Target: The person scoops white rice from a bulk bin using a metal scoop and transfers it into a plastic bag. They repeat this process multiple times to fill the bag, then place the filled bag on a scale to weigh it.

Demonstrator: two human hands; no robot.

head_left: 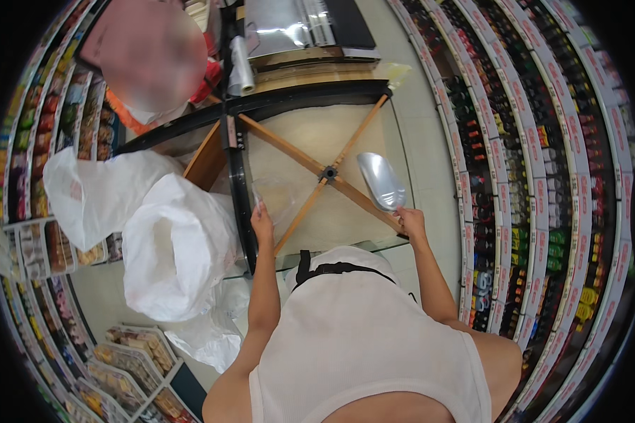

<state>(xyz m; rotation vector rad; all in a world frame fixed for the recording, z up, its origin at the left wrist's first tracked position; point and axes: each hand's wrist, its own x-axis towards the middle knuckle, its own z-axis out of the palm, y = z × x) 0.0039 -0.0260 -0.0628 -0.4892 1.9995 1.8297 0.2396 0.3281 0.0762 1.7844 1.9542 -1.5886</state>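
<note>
My right hand [411, 224] is closed round the handle of a shiny metal scoop [381, 178], which hangs over the right side of a bin. Whether the scoop carries anything is hard to make out. My left hand [261, 224] pinches the edge of a see-through plastic thing [278, 199]; its kind, bag or tub, does not show clearly. Beneath both hands lies the bin's pale, grain-like fill [296, 144]. Crossed wooden bars [359, 194] meet at a dark hub [328, 173] above this fill.
Left of the bin's black divider [241, 204] stands an open white sack [137, 268], with another white bag [84, 201] behind it. A plastic roll [241, 67] lies beyond the far rim. Bottle shelves [515, 211] line the right; packaged goods [137, 349] sit lower left.
</note>
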